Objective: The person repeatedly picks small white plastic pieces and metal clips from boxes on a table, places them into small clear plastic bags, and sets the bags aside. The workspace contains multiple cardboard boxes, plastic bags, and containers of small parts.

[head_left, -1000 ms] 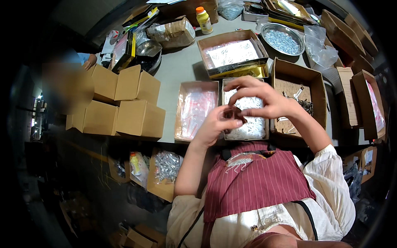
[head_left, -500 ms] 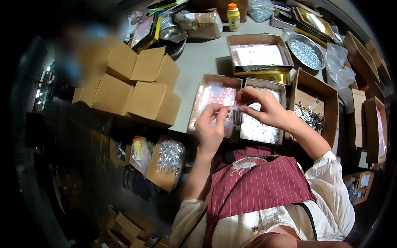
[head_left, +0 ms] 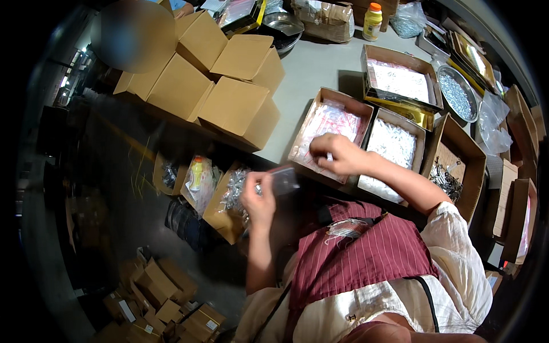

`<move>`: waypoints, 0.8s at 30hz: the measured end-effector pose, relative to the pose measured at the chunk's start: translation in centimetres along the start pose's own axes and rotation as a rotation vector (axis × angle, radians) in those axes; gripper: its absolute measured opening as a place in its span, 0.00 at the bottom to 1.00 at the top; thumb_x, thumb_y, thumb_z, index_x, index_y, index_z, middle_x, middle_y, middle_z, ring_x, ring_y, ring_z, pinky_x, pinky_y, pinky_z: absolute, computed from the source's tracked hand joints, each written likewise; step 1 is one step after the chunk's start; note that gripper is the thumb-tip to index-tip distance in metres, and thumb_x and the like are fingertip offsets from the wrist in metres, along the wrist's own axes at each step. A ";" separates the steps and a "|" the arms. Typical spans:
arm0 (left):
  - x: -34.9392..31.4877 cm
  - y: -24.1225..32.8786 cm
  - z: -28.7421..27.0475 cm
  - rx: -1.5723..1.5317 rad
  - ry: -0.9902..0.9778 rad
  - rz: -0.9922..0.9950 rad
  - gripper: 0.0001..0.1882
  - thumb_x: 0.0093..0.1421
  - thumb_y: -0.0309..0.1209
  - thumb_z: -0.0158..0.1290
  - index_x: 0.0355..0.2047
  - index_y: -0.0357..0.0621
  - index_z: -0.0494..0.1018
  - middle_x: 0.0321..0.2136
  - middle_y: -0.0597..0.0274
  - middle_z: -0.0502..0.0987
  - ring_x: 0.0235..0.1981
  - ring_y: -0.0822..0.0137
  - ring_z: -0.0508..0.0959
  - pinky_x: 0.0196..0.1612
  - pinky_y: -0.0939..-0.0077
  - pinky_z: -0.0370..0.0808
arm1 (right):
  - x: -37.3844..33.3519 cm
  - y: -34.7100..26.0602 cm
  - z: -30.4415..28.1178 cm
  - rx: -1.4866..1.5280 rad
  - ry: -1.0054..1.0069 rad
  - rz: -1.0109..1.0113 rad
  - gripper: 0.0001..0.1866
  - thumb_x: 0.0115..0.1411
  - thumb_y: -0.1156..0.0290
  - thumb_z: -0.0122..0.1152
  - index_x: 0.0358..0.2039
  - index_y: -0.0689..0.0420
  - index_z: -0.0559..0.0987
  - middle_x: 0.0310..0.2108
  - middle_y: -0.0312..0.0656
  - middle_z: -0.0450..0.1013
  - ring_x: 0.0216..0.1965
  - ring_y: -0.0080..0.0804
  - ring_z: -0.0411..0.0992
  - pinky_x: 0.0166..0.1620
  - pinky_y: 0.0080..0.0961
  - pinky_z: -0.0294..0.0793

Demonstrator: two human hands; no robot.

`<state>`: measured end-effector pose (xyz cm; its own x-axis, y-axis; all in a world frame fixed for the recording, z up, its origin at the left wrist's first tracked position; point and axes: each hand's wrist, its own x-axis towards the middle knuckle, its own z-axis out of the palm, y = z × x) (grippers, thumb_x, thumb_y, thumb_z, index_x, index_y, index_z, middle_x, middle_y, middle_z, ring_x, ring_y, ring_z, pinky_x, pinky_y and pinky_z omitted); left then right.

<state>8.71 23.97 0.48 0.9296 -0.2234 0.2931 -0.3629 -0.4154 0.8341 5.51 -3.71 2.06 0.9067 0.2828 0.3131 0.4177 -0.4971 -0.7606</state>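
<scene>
My left hand (head_left: 258,197) pinches a small clear zip bag (head_left: 285,180) with a red strip along its top. It is held out past the table's front edge, beside an open carton of bagged silvery parts (head_left: 234,191). Small dark pieces seem to lie inside the bag, but blur hides their kind. My right hand (head_left: 338,154) hovers over the near part of a shallow box of flat clear bags with red edges (head_left: 334,117). Its fingers are curled together, and whatever they hold is hidden.
Right of the bag box stand a box of small white pieces (head_left: 394,137) and a box of metal parts (head_left: 448,180). Behind them are another open box (head_left: 400,77) and a metal bowl of small silvery pieces (head_left: 456,94). Tall cartons (head_left: 234,108) line the table's left side.
My hands have parted: the left moved toward me and left with the zip bag, while the right stayed over the bag box. The view has turned, shifting the table rightward.
</scene>
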 end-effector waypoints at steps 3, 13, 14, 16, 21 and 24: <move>-0.5 -6.9 -2.6 0.118 0.080 -0.178 0.06 0.65 0.29 0.60 0.38 0.38 0.80 0.31 0.53 0.84 0.32 0.57 0.83 0.39 0.65 0.78 | 0.0 7.4 0.8 -0.331 -0.041 0.382 0.10 0.52 0.69 0.60 0.32 0.63 0.76 0.31 0.55 0.75 0.39 0.58 0.76 0.42 0.49 0.77; 1.5 -6.6 2.2 0.262 -0.123 0.078 0.09 0.65 0.27 0.55 0.42 0.39 0.82 0.39 0.47 0.83 0.48 0.45 0.80 0.54 0.55 0.75 | -0.5 10.0 -2.7 -0.267 -0.107 0.317 0.10 0.60 0.68 0.60 0.37 0.60 0.84 0.33 0.53 0.81 0.38 0.54 0.79 0.42 0.45 0.78; 1.9 -5.3 2.8 0.273 -0.133 0.129 0.10 0.65 0.26 0.54 0.45 0.37 0.80 0.42 0.45 0.82 0.51 0.44 0.78 0.57 0.53 0.73 | -0.4 8.9 -3.5 -0.141 -0.084 0.470 0.14 0.64 0.64 0.61 0.39 0.61 0.86 0.35 0.55 0.82 0.39 0.53 0.81 0.44 0.42 0.79; 3.0 -2.0 4.6 0.287 -0.136 0.264 0.15 0.66 0.28 0.54 0.51 0.35 0.77 0.48 0.43 0.79 0.58 0.42 0.74 0.62 0.52 0.69 | -0.3 7.0 -5.8 -0.071 -0.211 0.662 0.23 0.71 0.56 0.56 0.49 0.64 0.83 0.44 0.57 0.81 0.47 0.46 0.81 0.52 0.37 0.77; 5.4 4.8 9.6 0.185 -0.264 0.517 0.32 0.60 0.30 0.61 0.64 0.32 0.66 0.65 0.35 0.61 0.67 0.34 0.60 0.67 0.43 0.61 | -3.6 5.4 -7.8 0.709 0.088 0.746 0.31 0.74 0.48 0.52 0.59 0.67 0.77 0.56 0.50 0.77 0.57 0.41 0.76 0.64 0.34 0.69; 5.6 8.2 11.3 0.175 -0.364 0.690 0.39 0.53 0.30 0.67 0.67 0.42 0.67 0.66 0.37 0.61 0.69 0.35 0.59 0.69 0.43 0.61 | -5.7 3.4 -8.8 1.004 0.069 0.609 0.31 0.73 0.50 0.53 0.57 0.68 0.77 0.54 0.53 0.79 0.57 0.43 0.76 0.64 0.38 0.70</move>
<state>10.24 9.36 3.73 0.4230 -0.7418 0.5204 -0.8816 -0.2041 0.4256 2.31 -14.20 2.73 0.9547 0.1611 -0.2501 -0.2918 0.3432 -0.8928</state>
